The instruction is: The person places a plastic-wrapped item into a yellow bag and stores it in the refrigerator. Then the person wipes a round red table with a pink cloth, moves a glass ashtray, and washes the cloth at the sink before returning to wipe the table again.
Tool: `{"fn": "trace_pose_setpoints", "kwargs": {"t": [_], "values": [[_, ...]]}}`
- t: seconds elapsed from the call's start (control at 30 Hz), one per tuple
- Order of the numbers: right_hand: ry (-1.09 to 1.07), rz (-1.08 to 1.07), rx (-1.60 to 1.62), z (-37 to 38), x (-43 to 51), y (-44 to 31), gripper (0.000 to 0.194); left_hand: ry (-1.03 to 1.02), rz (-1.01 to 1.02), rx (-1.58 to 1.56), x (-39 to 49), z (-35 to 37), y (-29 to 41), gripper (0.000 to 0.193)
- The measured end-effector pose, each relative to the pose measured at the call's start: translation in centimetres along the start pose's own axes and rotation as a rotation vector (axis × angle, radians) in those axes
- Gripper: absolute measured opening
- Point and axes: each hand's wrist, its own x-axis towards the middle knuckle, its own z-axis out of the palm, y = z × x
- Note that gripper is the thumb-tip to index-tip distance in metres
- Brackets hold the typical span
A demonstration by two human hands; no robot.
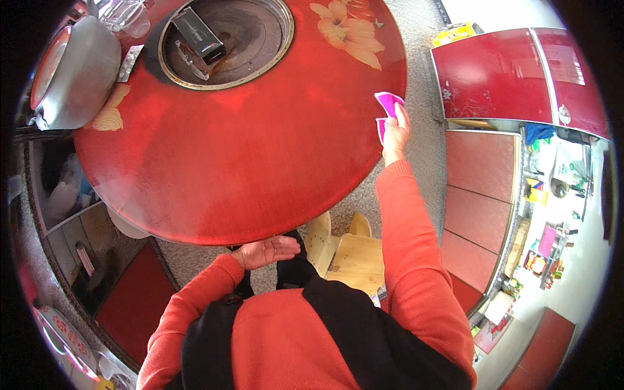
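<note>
A folded magenta cloth (389, 104) is gripped in my right hand (397, 131) at the right rim of a round red table (234, 161). Part of the cloth shows on either side of the fingers and lies along the tabletop's edge. My left hand (269, 252) is held palm up just below the table's near edge, its fingers stretched out to the right. Nothing lies in that palm. Whether it touches the rim I cannot tell. A painted flower (347, 31) decorates the far right of the tabletop.
A dark round metal plate (239, 53) set in the table carries a black box (197, 35) and a clear plastic piece (192, 61). Left of it are a metal pot (90, 73) and a blister pack (130, 63). A wooden chair (358, 261) stands by my right leg. Red cabinets (492, 75) are at right.
</note>
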Motion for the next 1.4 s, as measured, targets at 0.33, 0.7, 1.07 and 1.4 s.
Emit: {"fn": "trace_pose_setpoints", "kwargs": {"t": [0.33,0.7,1.07,1.4], "values": [[-0.602,-0.361,0.151,2.0,-18.4,-12.5,0.024,-0.131,-0.168,0.043,-1.8,6.9,2.2,0.049],[-0.305,-0.216,0.257,14.0,2.5,-9.7,0.012,0.085,0.308,0.012,-4.2,10.7,9.6,0.046],[-1.211,-0.534,0.658,15.9,-10.9,-20.0,0.016,0.141,0.619,-0.119,-8.6,14.3,8.3,0.047],[-0.819,-0.936,0.373,24.7,-7.8,-22.2,0.029,0.057,0.776,-0.147,-10.4,11.5,10.6,0.043]]}}
